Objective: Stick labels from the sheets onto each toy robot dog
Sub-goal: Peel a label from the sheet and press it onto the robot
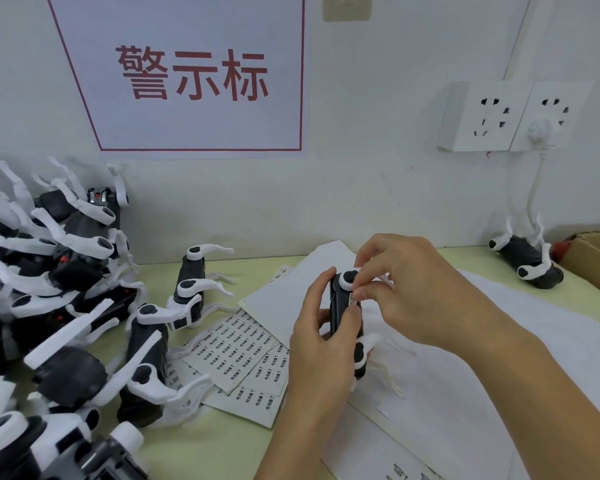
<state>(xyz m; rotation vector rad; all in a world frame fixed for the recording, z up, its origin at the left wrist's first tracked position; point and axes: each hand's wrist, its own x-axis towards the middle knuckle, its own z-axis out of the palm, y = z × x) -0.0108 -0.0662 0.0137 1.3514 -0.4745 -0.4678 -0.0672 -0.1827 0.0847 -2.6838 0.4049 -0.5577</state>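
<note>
My left hand [321,327] grips a black toy robot dog with white legs [343,318], held above the table's middle. My right hand [392,282] is over the dog's upper part, its fingertips pinching a small label [353,299] against the dog's body. Label sheets [238,351] printed with rows of small stickers lie on the table just left of my hands. A big pile of black and white robot dogs [59,289] fills the left side. One more robot dog [527,259] lies at the back right near the wall.
White backing sheets [499,358] spread under and right of my hands. A cardboard box [593,258] sits at the far right edge. A wall socket [510,116] with a plugged white cable hangs above the back right. A sign with red characters [191,74] is on the wall.
</note>
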